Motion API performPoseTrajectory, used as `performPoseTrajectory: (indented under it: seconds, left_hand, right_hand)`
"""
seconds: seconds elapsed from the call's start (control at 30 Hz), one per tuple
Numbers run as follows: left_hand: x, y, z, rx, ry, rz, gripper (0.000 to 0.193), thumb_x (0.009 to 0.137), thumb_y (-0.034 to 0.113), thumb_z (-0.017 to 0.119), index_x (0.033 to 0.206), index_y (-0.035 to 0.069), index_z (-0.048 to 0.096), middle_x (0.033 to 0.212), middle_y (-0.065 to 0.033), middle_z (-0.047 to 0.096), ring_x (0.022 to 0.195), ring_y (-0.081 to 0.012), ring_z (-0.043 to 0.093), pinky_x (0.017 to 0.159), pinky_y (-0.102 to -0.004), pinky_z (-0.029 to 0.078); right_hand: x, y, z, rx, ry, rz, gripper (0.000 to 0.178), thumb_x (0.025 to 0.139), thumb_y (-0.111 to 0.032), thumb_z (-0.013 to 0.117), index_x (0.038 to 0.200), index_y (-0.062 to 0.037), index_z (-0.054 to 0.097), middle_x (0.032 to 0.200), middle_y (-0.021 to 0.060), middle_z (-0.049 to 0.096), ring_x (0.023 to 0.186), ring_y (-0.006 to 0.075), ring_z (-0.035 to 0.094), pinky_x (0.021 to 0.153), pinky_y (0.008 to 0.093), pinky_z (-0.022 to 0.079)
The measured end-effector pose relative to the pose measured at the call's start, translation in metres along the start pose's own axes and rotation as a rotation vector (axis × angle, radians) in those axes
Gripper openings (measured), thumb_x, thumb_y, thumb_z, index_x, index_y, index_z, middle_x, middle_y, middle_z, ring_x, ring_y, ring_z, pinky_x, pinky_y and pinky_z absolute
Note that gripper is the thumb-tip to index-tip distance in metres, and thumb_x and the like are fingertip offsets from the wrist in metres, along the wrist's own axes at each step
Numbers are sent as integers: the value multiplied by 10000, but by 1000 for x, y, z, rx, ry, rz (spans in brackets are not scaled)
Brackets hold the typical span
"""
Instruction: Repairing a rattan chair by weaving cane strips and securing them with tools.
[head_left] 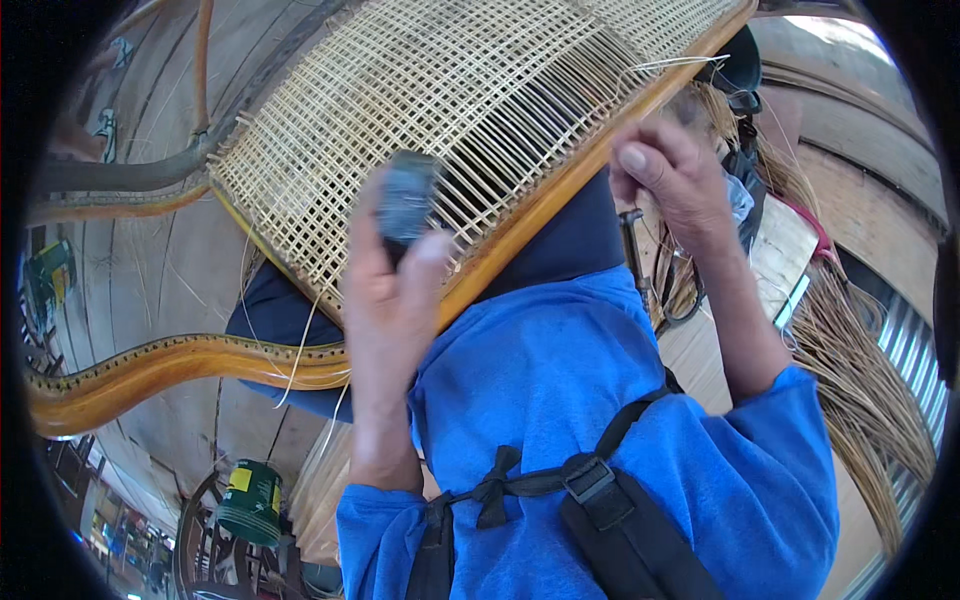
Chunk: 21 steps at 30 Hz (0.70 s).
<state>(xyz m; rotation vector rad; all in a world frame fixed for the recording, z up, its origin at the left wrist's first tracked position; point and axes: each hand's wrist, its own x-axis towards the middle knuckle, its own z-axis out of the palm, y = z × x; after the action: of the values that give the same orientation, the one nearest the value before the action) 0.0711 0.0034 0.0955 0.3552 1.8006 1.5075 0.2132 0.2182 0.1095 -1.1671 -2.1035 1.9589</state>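
A woven cane panel (350, 110) in a varnished wooden frame (540, 215) lies tilted across my lap. Between its finished mesh and the near rail runs a band of cane strands (545, 115) woven only one way, with dark gaps between them. My left hand (385, 290), smeared by motion, grips a dark, blocky object (407, 195) over the panel's near left part; its kind is unclear. Just beyond the rail at the right, my right hand (675, 180) is closed with the thumb on top. Whatever its fingers hold is hidden. Loose cane ends (680, 62) stick out past the frame.
A curved wooden piece (200, 365) with a row of holes extends left from the panel. A green tin (250, 500) stands at lower left. At right are a long bundle of cane strips (860, 370) and a dark metal tool (632, 250), below my right hand.
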Motion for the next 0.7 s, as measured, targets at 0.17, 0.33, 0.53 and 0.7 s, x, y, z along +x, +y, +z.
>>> performPoseTrajectory:
  seconds: [0.17, 0.33, 0.53, 0.7]
  left_hand:
    - [7, -13, -32, -489, 233, 352, 297, 931, 118, 484, 1211, 34, 430, 897, -80, 550, 731, -125, 506, 681, -244, 428]
    - [-13, -9, -51, -213, 452, 477, 231, 906, 97, 525, 1116, 37, 449, 976, -102, 572, 850, -132, 537, 818, -279, 424]
    - [-5, -3, -46, -537, 442, 467, 216, 875, 32, 477, 1091, 26, 482, 896, -91, 549, 809, -165, 545, 754, -303, 449]
    - [11, -8, -47, -589, 329, 412, 188, 810, -28, 493, 985, 41, 474, 842, -119, 552, 728, -176, 554, 671, -312, 467]
  right_hand:
    - [-73, 219, -68, -913, 172, 395, 351, 809, -297, 629, 974, 4, 554, 906, 272, 604, 893, 443, 571, 731, 472, 450]
    - [-99, 223, -47, -846, 232, 239, 349, 813, -274, 629, 959, 16, 501, 915, 271, 592, 898, 435, 567, 733, 472, 441]
    - [-112, 267, -67, -757, 246, 218, 294, 843, -217, 586, 1018, 16, 553, 814, 196, 595, 770, 295, 596, 694, 376, 456]
    - [-101, 228, -103, -726, 375, 81, 342, 895, -225, 538, 1138, 15, 521, 816, 146, 596, 742, 246, 563, 695, 343, 456]
